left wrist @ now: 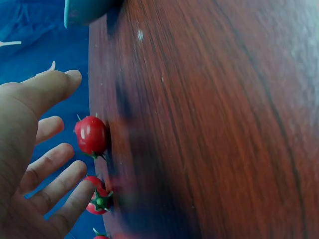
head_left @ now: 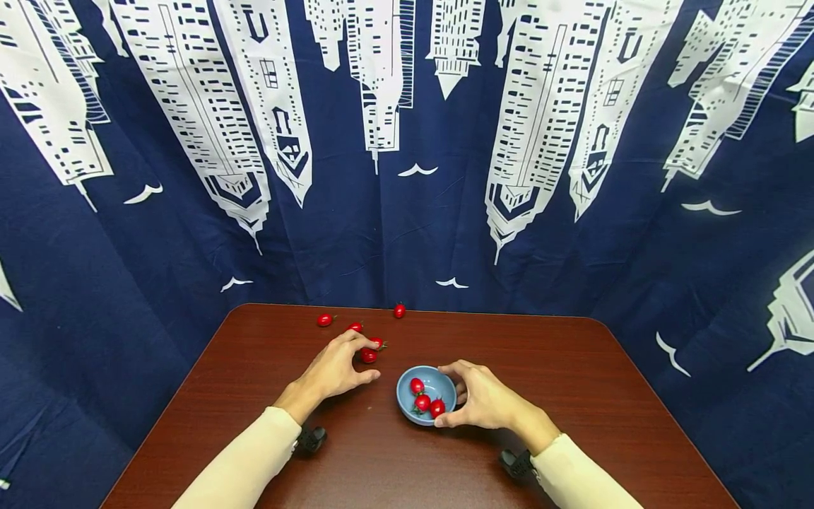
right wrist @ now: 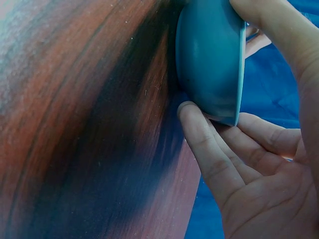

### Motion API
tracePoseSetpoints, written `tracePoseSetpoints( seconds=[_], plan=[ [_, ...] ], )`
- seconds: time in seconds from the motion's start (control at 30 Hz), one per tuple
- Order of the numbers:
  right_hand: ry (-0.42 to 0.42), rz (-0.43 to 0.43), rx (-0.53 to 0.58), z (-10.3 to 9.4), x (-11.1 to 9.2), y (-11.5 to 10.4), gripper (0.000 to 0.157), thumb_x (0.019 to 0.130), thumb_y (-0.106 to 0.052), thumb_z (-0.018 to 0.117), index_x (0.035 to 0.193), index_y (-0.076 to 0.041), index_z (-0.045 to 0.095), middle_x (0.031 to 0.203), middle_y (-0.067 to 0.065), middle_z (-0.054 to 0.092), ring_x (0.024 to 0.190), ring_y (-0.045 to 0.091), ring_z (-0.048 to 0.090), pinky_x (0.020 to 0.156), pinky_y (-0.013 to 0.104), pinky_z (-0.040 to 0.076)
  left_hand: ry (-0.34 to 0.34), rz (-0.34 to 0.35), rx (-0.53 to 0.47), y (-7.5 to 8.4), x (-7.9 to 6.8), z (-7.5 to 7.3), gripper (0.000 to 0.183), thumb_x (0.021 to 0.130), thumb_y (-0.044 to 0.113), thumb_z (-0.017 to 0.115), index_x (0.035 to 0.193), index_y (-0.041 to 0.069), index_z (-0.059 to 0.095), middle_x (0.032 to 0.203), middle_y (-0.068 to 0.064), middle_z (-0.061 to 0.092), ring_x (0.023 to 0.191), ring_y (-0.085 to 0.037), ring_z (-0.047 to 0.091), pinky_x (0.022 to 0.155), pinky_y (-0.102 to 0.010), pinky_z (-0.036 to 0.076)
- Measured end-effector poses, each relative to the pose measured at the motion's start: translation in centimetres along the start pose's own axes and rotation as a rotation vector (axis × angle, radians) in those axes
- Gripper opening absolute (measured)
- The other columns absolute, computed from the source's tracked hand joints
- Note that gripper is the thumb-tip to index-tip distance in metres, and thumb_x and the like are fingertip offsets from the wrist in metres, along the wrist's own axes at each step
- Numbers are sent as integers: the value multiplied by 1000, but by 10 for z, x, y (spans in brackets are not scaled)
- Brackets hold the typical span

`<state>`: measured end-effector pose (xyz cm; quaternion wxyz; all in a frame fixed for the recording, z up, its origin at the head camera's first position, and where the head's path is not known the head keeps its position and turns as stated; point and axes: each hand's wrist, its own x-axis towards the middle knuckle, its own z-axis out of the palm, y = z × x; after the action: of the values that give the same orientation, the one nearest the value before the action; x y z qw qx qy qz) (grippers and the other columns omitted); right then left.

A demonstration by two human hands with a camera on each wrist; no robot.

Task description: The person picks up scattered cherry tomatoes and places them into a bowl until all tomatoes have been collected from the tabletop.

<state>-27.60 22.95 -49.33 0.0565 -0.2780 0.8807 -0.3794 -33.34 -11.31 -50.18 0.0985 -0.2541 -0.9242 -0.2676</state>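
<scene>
On the right, my right hand [head_left: 486, 401] holds a small blue bowl [head_left: 443, 387] by its side, thumb at the near rim and fingers round the far side. In the right wrist view the thumb lies over the rim of the bowl [right wrist: 209, 64], with fingertips against its wall. Three cherry tomatoes [head_left: 422, 403] lie inside. My left hand [head_left: 332, 366] hovers with fingers spread over several loose cherry tomatoes [head_left: 368, 355]. Seen from the left wrist, a cherry tomato [left wrist: 91, 135] sits just beyond the fingers, and nothing is gripped.
More cherry tomatoes lie toward the back: one at the left [head_left: 325, 320] and one near the far edge [head_left: 399, 310]. The brown wooden table [head_left: 540, 353] ends against a blue curtain [head_left: 381, 247] printed with white buildings.
</scene>
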Motion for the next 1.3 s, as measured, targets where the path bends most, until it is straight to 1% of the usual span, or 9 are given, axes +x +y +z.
tracePoseSetpoints(
  seconds=[0.13,0.37,0.5,0.63,0.87,1.07,1.17,1.3],
  plan=[
    [0,2,0,0,0,0,95,73,-46,99,146,-1,57,125,7,68,94,19,77,80,27,66,-3,1,-46,-3,1,1,57,83,36,94,134,19,75,129,0,68,116,-22,70,106,-43,57],
    [0,6,-11,-1,-1,0,95,73,-47,99,146,-2,57,125,6,68,93,17,77,79,24,65,3,6,-78,-6,7,3,53,81,27,96,129,15,76,123,-3,71,105,-21,71,97,-40,60],
    [0,8,-13,-1,0,0,95,73,-47,99,146,-2,57,125,6,68,92,16,77,78,24,65,0,8,-114,-7,11,5,50,80,21,96,125,11,76,119,-7,72,102,-23,73,96,-41,61],
    [0,10,-9,-1,-1,0,95,73,-46,99,146,-2,57,125,6,68,92,17,77,79,25,65,-10,-11,-139,-6,15,6,47,80,20,96,122,10,77,116,-8,73,101,-25,75,95,-43,62],
    [1,6,-7,0,-1,-1,95,73,-48,98,145,-2,57,124,7,68,92,16,76,79,28,66,4,-41,-129,-5,19,9,43,78,16,97,116,10,77,114,-5,74,93,-20,74,87,-34,63],
    [0,9,-13,1,-2,0,94,73,-48,98,145,-3,57,125,6,68,91,16,76,79,25,65,18,-50,-117,-6,21,12,33,77,6,96,104,9,78,101,-2,77,85,-17,74,80,-28,62],
    [-1,10,-12,0,-1,1,94,73,-48,98,145,-4,57,125,6,68,91,15,76,79,24,65,22,-53,-101,-6,22,12,28,77,4,95,98,10,77,94,-1,77,80,-14,73,75,-24,61],
    [-1,10,-7,0,-1,2,95,73,-47,98,146,-3,57,126,6,68,91,14,76,79,24,65,20,-59,-95,-6,22,12,26,78,4,95,96,11,77,91,-1,77,78,-12,71,73,-23,60]
  ],
)
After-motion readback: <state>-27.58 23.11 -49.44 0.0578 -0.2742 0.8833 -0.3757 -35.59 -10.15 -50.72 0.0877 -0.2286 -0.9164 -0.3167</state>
